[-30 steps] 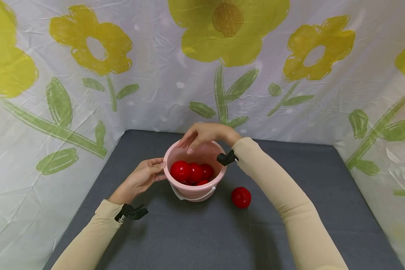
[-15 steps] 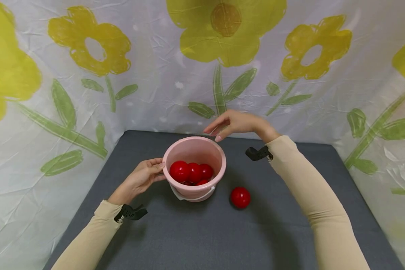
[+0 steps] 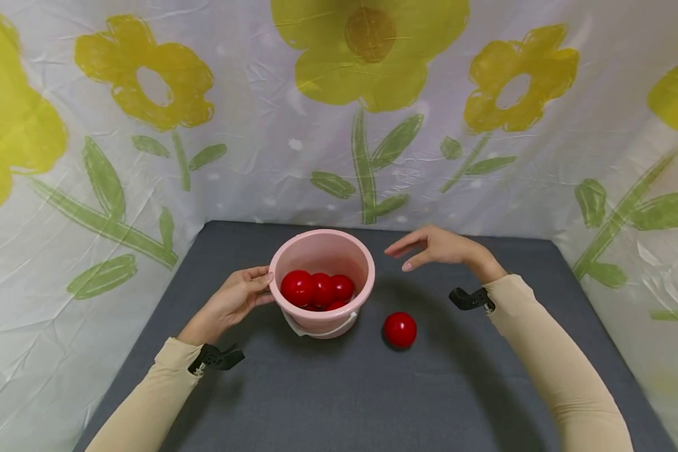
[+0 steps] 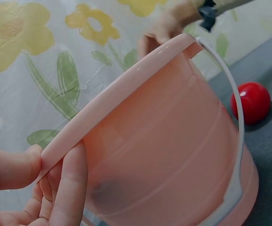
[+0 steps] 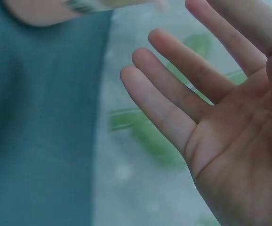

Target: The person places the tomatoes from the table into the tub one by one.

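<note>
Since the earlier frames the right hand (image 3: 441, 249) has left the space over the pink bucket (image 3: 322, 251), swung out to its right and dropped lower; it now hovers above the grey desk (image 3: 339, 395) with an empty grip, fingers spread and nearly straight, as the right wrist view (image 5: 211, 122) plainly shows. The left hand (image 3: 234, 300) has not shifted: its grip pinches the bucket's rim on the left side, thumb on top and fingers (image 4: 68, 188) curled under the lip against the wall. Inside the bucket, just right of that pinch, lie several red balls (image 3: 313, 290) packed together. One loose red ball (image 3: 400, 329) rests on the desk, below and slightly left of the open right grip, apart from it and just beside the bucket's base, where the white handle (image 3: 322, 331) hangs down. Judging by this, the right hand's path has brought it from above the bucket toward the side where the loose ball lies, though it touches nothing yet.
</note>
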`<action>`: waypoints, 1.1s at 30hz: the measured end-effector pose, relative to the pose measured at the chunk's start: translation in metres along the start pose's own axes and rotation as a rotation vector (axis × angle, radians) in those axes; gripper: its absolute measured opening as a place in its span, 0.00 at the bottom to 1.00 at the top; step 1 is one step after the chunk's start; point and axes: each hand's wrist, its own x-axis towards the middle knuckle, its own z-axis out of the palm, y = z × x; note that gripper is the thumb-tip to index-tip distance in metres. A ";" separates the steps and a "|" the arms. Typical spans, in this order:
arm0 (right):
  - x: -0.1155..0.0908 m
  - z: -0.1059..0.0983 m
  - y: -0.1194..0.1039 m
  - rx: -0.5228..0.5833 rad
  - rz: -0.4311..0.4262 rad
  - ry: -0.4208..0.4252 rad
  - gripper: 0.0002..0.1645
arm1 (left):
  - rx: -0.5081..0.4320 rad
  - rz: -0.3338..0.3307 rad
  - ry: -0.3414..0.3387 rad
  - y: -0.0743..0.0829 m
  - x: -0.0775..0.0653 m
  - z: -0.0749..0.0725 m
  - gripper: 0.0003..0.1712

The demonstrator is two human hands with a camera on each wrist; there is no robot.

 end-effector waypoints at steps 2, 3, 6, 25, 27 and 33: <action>-0.002 0.009 0.013 0.020 0.010 -0.010 0.34 | 0.002 0.001 0.005 0.000 0.000 -0.001 0.33; -0.003 0.013 0.019 0.024 0.011 -0.017 0.33 | 0.003 0.000 0.008 0.000 0.000 -0.001 0.33; -0.004 0.027 0.036 0.027 0.013 -0.042 0.32 | 0.006 0.002 0.011 0.000 -0.001 -0.001 0.33; 0.000 0.079 0.086 0.092 0.043 -0.195 0.31 | -0.020 0.004 0.004 -0.002 0.001 -0.001 0.33; 0.000 0.081 0.085 0.095 0.047 -0.201 0.30 | -0.017 0.004 0.004 -0.002 0.001 -0.001 0.33; 0.000 0.083 0.086 0.070 0.043 -0.187 0.27 | -0.013 0.007 0.002 -0.002 0.000 -0.001 0.34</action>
